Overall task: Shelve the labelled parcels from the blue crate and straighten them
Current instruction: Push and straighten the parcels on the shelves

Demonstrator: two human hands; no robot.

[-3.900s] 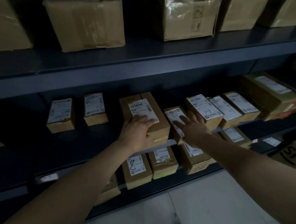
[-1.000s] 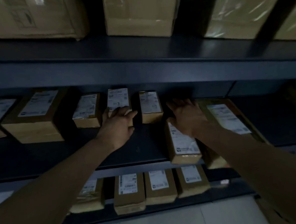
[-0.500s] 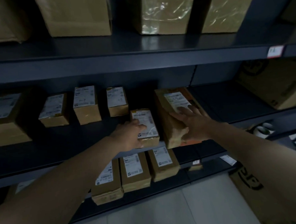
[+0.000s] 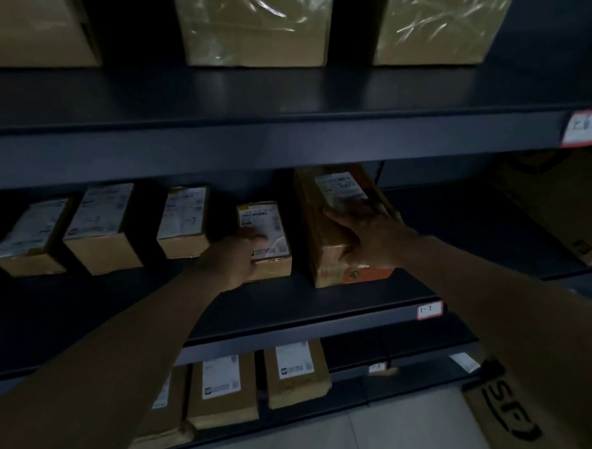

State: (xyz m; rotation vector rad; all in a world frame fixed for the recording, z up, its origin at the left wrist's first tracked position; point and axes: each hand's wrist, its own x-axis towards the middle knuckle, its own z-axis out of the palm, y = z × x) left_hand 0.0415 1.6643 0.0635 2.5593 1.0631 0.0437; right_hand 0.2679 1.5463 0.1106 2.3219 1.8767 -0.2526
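Brown labelled parcels lie in a row on the dark middle shelf [image 4: 292, 303]. My left hand [image 4: 236, 258] grips the near left side of a small parcel [image 4: 266, 236] with a white label on top. My right hand [image 4: 367, 234] lies over a larger, longer parcel [image 4: 329, 222], fingers on its label and thumb down its left side. Both parcels rest on the shelf, a narrow gap apart. Three more parcels [image 4: 184, 221] [image 4: 99, 227] [image 4: 31, 238] sit to the left. The blue crate is out of view.
Big cardboard boxes [image 4: 253, 24] stand on the upper shelf. More labelled parcels [image 4: 224, 389] fill the lower shelf. A red-edged tag [image 4: 428, 310] reading 1-7 marks the middle shelf edge. A box printed SF [image 4: 503, 416] sits on the tiled floor at right; another box [image 4: 568, 210] is at far right.
Both hands have pushed their parcels further back onto the middle shelf. The small parcel now lies closer in line with the row to its left.
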